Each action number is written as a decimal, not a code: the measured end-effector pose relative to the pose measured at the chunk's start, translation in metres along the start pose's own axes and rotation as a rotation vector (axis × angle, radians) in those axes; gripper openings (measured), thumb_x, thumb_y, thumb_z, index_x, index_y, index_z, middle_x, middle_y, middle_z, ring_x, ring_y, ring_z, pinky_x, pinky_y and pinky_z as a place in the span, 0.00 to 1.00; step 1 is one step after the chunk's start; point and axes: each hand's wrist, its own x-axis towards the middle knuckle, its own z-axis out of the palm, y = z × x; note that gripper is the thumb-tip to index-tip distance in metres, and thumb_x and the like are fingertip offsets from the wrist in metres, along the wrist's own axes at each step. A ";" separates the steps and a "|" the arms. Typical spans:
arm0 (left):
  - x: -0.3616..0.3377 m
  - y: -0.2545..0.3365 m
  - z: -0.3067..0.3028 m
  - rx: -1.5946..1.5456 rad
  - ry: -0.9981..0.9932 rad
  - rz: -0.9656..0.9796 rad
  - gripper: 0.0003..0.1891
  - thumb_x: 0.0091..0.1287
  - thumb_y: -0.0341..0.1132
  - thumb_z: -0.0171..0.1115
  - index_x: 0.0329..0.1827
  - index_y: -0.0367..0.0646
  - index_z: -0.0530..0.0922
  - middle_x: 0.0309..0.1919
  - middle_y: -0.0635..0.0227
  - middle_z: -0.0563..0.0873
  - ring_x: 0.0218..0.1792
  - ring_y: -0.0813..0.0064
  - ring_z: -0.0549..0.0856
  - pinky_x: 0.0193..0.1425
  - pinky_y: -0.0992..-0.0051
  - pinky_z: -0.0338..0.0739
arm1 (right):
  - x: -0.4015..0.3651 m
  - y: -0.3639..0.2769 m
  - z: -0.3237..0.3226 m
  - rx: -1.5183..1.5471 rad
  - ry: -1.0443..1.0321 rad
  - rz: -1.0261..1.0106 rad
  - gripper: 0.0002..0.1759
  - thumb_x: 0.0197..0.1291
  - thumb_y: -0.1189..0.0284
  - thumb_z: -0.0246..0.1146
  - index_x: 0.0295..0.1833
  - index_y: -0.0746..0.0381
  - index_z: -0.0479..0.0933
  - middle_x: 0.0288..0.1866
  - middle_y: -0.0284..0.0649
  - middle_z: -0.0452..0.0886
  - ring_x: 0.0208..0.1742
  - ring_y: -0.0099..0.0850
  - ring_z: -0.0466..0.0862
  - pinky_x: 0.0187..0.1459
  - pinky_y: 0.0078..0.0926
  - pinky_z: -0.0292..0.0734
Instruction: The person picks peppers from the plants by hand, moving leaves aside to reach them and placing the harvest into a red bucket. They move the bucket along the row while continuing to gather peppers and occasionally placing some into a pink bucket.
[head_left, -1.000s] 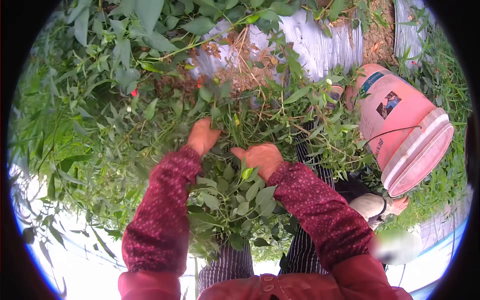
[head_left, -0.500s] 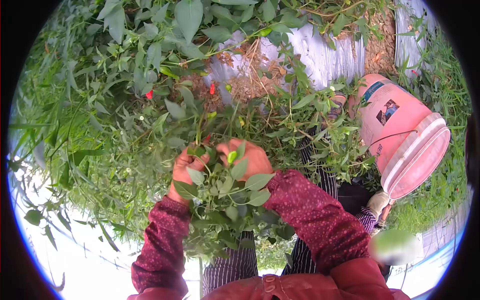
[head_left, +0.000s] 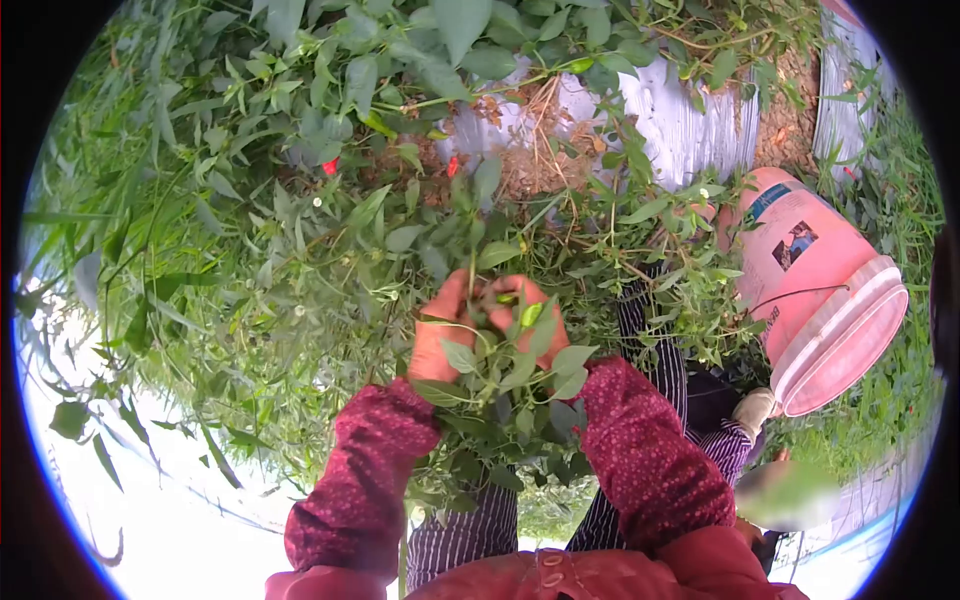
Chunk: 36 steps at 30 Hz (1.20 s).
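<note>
My left hand is closed, its fingertips pinched at a thin stem of the leafy chili plant. Right beside it is my right hand, fingers bent and nearly touching the left fingertips; leaves partly cover it, and what it pinches is hidden. A light green chili hangs in front of the right hand. Farther up, a red chili and another red chili show among the foliage.
To the right, a pink bucket lies tilted, its mouth toward the lower right. Near it are another person's gloved hand and striped sleeve. Silvery plastic sheeting covers soil above. Dense weeds spread on the left.
My left hand has moved right and slightly up, close against my right hand, which has also shifted a little right. The surroundings have slid right and down in view.
</note>
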 end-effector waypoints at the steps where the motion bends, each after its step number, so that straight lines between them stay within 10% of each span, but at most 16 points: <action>1: 0.006 -0.027 0.010 0.024 0.139 0.157 0.20 0.62 0.18 0.51 0.58 0.39 0.70 0.42 0.61 0.83 0.41 0.70 0.83 0.45 0.74 0.77 | 0.001 -0.001 -0.006 0.115 0.037 0.124 0.14 0.59 0.77 0.60 0.51 0.64 0.72 0.41 0.37 0.80 0.41 0.28 0.79 0.43 0.23 0.74; 2: 0.007 -0.027 0.015 0.023 0.149 0.153 0.20 0.62 0.18 0.51 0.58 0.39 0.70 0.42 0.61 0.83 0.41 0.70 0.83 0.45 0.74 0.77 | 0.001 0.000 -0.012 0.229 0.073 0.245 0.12 0.61 0.79 0.57 0.50 0.65 0.72 0.41 0.36 0.80 0.42 0.28 0.79 0.42 0.21 0.74; 3: 0.011 -0.025 0.018 0.029 0.112 0.139 0.23 0.61 0.16 0.49 0.61 0.38 0.67 0.45 0.60 0.82 0.45 0.71 0.81 0.49 0.75 0.75 | 0.004 0.009 -0.017 1.019 0.036 0.261 0.11 0.63 0.81 0.52 0.51 0.67 0.72 0.41 0.36 0.80 0.38 0.26 0.80 0.36 0.19 0.75; 12: 0.019 -0.020 0.028 0.028 0.060 0.164 0.24 0.60 0.24 0.60 0.60 0.39 0.67 0.41 0.54 0.83 0.40 0.59 0.83 0.45 0.69 0.77 | -0.008 -0.013 -0.030 0.967 0.211 0.256 0.06 0.61 0.76 0.59 0.42 0.64 0.79 0.33 0.31 0.81 0.27 0.21 0.79 0.28 0.16 0.75; 14: 0.021 -0.023 0.019 0.340 0.172 0.196 0.25 0.59 0.24 0.60 0.61 0.38 0.66 0.42 0.52 0.82 0.42 0.58 0.83 0.47 0.68 0.77 | -0.008 -0.016 -0.023 0.678 0.636 0.120 0.05 0.60 0.74 0.61 0.41 0.61 0.79 0.31 0.30 0.80 0.26 0.20 0.77 0.27 0.16 0.73; 17: 0.037 -0.056 0.014 0.175 0.197 0.415 0.25 0.57 0.24 0.60 0.59 0.36 0.67 0.41 0.46 0.81 0.37 0.53 0.84 0.40 0.63 0.78 | -0.016 -0.067 -0.046 0.506 0.369 0.289 0.07 0.61 0.72 0.62 0.45 0.56 0.77 0.33 0.28 0.78 0.31 0.17 0.77 0.29 0.15 0.72; 28: -0.027 -0.042 0.055 0.807 0.059 0.086 0.27 0.60 0.35 0.57 0.61 0.35 0.64 0.41 0.53 0.80 0.31 0.56 0.84 0.32 0.65 0.79 | -0.004 -0.157 -0.031 0.257 -0.013 0.084 0.23 0.60 0.75 0.59 0.62 0.53 0.69 0.35 0.30 0.77 0.32 0.18 0.77 0.26 0.16 0.72; 36: -0.025 -0.090 0.091 1.064 -0.184 0.005 0.28 0.60 0.38 0.54 0.62 0.31 0.65 0.53 0.51 0.74 0.61 0.56 0.70 0.59 0.69 0.71 | 0.000 -0.052 -0.020 -0.171 -0.308 0.377 0.15 0.55 0.79 0.54 0.50 0.60 0.74 0.32 0.35 0.79 0.30 0.22 0.78 0.32 0.23 0.75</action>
